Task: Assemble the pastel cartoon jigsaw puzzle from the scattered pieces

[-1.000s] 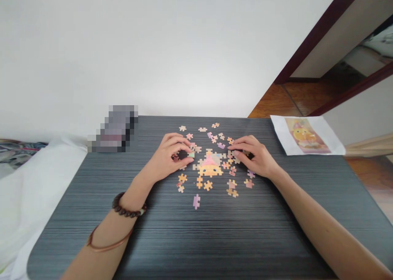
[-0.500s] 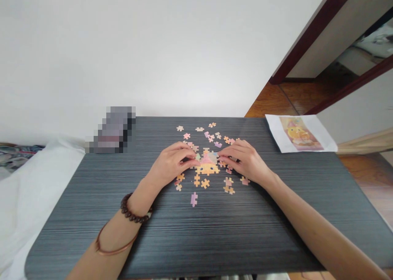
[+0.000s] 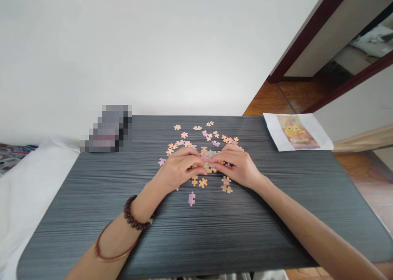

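At the grip, we find a green piece [image 3: 206,165] between the fingertips of the left hand [image 3: 179,167] and the right hand [image 3: 241,165]. Both hands curl to a narrow gap between thumb and fingers; we cannot tell which one bears the piece, or whether both do. Meeting it from two sides probably lets us turn so small a thing and keep its tabs clear.

The green piece is over or against the joined block [image 3: 209,153], partly hidden by our fingers; we cannot tell whether it rests there. The block lies flat between the hands, a place we judge handy for either one.

Around it we have loose pieces, seemingly spread so that each shows: an orange piece [image 3: 203,183] near the block's near side, a purple piece [image 3: 192,199] nearer to us, more beyond. Farther right, a sheet [image 3: 294,132] lies picture up on the table [image 3: 245,231], likely aside to leave our arms room. At the far left stands a blurred object [image 3: 109,128].
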Demonstrator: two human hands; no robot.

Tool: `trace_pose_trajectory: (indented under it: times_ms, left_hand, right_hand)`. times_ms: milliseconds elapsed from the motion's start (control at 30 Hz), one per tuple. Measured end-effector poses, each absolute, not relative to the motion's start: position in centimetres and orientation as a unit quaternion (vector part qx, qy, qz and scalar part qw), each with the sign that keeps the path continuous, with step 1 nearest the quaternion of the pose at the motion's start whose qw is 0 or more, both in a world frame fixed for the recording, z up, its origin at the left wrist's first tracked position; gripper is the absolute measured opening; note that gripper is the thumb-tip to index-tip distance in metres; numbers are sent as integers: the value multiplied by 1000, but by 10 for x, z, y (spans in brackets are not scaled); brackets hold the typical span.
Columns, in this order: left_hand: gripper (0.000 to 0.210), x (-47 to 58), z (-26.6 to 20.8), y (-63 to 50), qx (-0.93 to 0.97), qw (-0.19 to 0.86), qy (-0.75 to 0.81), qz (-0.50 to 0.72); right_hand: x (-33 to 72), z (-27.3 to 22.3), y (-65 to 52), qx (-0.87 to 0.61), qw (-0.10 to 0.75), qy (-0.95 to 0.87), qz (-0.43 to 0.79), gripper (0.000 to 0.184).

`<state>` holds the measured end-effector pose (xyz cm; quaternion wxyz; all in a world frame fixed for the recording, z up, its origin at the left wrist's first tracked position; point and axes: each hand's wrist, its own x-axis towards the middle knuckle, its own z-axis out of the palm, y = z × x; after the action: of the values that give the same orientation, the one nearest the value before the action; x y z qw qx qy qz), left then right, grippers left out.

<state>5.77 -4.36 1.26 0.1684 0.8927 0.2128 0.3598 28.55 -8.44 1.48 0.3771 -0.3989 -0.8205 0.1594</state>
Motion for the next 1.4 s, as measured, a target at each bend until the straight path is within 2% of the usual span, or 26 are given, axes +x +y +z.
trace_pose_trajectory:
  times_ms: [233, 467, 867, 1400]
  left_hand:
    - [23, 60, 7, -42, 896, 156, 217, 355]
    - [18, 60, 8, -39, 927, 125, 233, 267]
    - [32, 68, 2, -41, 946, 89, 236, 206]
    - [30, 69, 5, -41, 952, 62, 221, 201]
  right_hand:
    - [289, 11, -80, -424, 398, -793, 180, 12]
    - [317, 2, -62, -510, 394, -754, 131, 10]
    - [319, -5, -57, -500, 356, -777, 140, 14]
    - [315, -6, -60, -465, 316, -824, 76, 22]
